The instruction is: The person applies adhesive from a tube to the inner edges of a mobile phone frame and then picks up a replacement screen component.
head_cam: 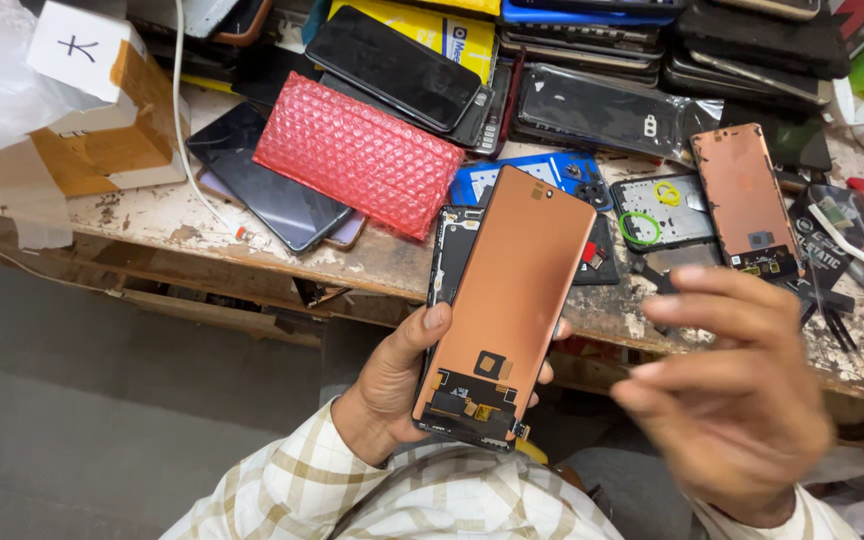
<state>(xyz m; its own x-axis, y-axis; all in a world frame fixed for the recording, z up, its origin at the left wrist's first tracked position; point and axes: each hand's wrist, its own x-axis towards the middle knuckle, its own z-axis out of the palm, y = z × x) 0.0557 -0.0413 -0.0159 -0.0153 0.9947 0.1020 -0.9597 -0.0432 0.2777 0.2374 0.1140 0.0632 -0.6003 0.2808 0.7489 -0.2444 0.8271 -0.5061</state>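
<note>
My left hand [392, 385] grips a phone display panel [507, 300], copper-coloured back facing me, with a black flex connector strip at its lower end. Behind the panel, in the same hand, a black phone frame [449, 250] shows along the left edge. My right hand [732, 390] hovers blurred to the right of the panel, fingers apart and curled, holding nothing. A second copper display panel [744, 195] lies on the workbench [182, 225] beyond my right hand.
The worn bench holds a red bubble-wrap pouch [357, 152], stacks of dark phones [392, 65], a blue mat [552, 172], a grey phone frame with green and yellow rings [662, 210], tweezers [832, 320] and a cardboard box [102, 110] at far left.
</note>
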